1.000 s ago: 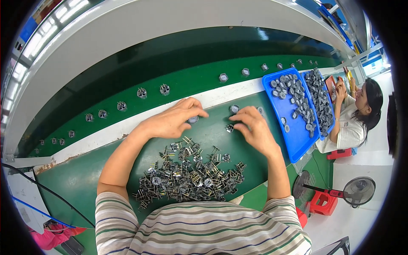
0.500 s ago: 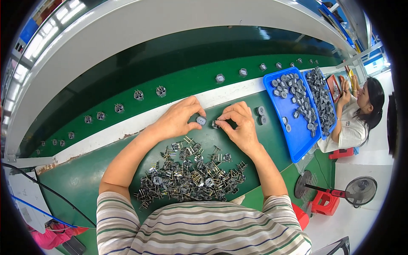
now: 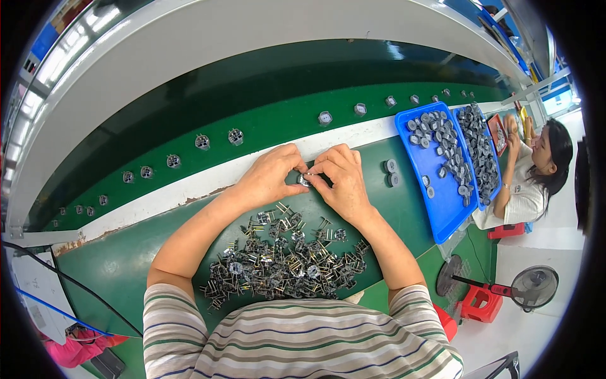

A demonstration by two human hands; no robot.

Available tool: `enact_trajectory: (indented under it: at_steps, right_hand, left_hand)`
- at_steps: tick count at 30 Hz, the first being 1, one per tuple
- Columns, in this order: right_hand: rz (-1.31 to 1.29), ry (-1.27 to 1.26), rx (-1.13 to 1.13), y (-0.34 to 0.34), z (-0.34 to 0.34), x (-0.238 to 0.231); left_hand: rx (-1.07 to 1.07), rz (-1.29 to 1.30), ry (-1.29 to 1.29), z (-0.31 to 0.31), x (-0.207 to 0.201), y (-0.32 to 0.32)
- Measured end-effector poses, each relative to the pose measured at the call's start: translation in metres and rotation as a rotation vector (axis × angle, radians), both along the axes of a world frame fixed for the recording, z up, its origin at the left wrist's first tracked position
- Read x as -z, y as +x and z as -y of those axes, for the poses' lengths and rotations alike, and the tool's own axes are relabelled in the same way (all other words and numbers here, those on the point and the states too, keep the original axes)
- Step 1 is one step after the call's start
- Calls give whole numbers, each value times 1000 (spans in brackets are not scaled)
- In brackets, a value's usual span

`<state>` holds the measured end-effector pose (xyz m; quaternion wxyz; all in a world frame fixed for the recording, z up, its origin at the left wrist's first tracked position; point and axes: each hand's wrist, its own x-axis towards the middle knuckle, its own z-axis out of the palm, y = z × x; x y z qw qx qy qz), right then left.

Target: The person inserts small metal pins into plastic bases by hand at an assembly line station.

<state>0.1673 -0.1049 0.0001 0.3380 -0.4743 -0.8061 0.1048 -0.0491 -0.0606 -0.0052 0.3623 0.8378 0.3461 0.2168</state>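
The left hand [image 3: 269, 177] and right hand [image 3: 346, 183] are nearly closing, thumbs and fingertips pinching one small grey part [image 3: 303, 180] between them. From it, a pile of pronged metal pieces [image 3: 287, 262] is lying at 6 o'clock. At 3 o'clock, a blue tray [image 3: 442, 218] is holding scattered grey caps [image 3: 449, 151]; just beyond, a second blue tray [image 3: 482, 206] is holding a denser heap [image 3: 476, 142]. A co-worker's shirt [image 3: 512, 205] is showing print too small to read.

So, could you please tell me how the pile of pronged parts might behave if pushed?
The pile of pronged parts would probably shift in clumps, since its pieces point every way and overlap. Each looks stiff, being straight-pronged and metallic. The sparser pieces along its upper edge might slide separately.
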Motion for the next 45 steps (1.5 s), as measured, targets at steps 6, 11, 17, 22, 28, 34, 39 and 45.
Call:
enact_trajectory:
  at_steps: [6, 11, 17, 22, 28, 34, 39, 45]
  right_hand:
    - [87, 46, -42, 0, -2, -6]
    - [57, -43, 39, -4, 5, -3]
    - [14, -211, -39, 26, 33, -27]
    - [50, -400, -130, 40, 67, -34]
    - [-19, -394, 61, 48, 81, -20]
    - [110, -370, 287, 53, 77, -22]
    - [130, -224, 137, 55, 74, -25]
    - [73, -249, 5, 63, 71, -9]
  left_hand:
    - [4, 35, 61, 0, 4, 1]
    - [1, 72, 87, 0, 7, 2]
    - [-186, 56, 175, -16, -3, -11]
    - [-416, -251, 399, -50, -5, -39]
    - [-446, -431, 515, -49, -18, -17]
    - [41, 29, 399, -35, -3, 67]
    - [107, 11, 247, -33, 9, 95]
    - [147, 2, 150, -22, 5, 49]
